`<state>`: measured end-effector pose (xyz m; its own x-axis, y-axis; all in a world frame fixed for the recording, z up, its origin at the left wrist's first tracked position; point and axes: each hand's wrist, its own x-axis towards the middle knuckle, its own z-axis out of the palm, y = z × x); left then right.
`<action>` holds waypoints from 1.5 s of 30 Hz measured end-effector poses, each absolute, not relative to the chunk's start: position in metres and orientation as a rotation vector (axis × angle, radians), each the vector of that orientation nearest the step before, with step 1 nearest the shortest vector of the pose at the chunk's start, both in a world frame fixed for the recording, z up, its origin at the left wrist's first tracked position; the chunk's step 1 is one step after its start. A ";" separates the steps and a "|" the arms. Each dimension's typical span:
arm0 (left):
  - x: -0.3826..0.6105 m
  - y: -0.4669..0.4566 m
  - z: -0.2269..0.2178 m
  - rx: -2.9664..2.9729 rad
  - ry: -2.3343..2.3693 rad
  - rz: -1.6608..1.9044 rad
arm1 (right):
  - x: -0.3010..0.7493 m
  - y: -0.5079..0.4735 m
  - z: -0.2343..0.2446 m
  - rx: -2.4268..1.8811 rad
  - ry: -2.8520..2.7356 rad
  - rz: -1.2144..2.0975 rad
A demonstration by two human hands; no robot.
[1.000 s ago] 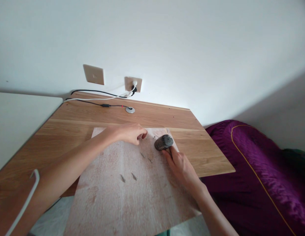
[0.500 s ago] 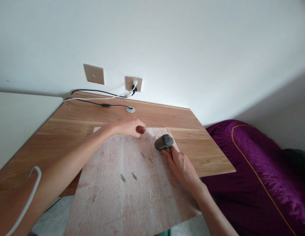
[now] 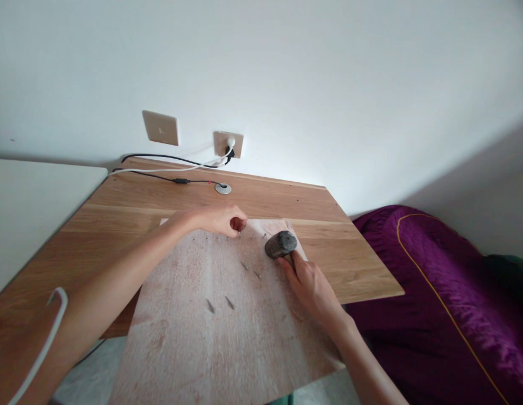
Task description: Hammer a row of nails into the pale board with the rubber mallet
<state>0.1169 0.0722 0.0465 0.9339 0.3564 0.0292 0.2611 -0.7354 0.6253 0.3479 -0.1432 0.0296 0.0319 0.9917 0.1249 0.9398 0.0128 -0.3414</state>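
Observation:
A pale wooden board lies on the wooden desk, reaching over its near edge. My right hand grips the handle of a hammer whose dark head rests on the board near its far right corner. My left hand hovers at the board's far edge, thumb and fingers pinched on a small nail held point down. Several loose nails lie on the board between my hands.
A wall socket with black and white cables sits behind the desk, beside a blank plate. A purple bedcover fills the right. A white surface adjoins the desk on the left.
My left hand has lifted off the board with a nail and drawn slightly back toward the far edge. The right hand and hammer have stayed nearly still.

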 end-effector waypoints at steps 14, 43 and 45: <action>0.122 0.065 0.040 2.426 0.457 0.243 | 0.348 -0.144 0.029 -2.052 -2.000 0.233; 0.111 0.033 -0.004 2.280 0.606 0.803 | 0.349 -0.141 0.032 -2.034 -1.911 0.347; 0.111 0.034 -0.005 2.289 0.633 0.811 | 0.346 -0.139 0.035 -1.989 -1.914 0.326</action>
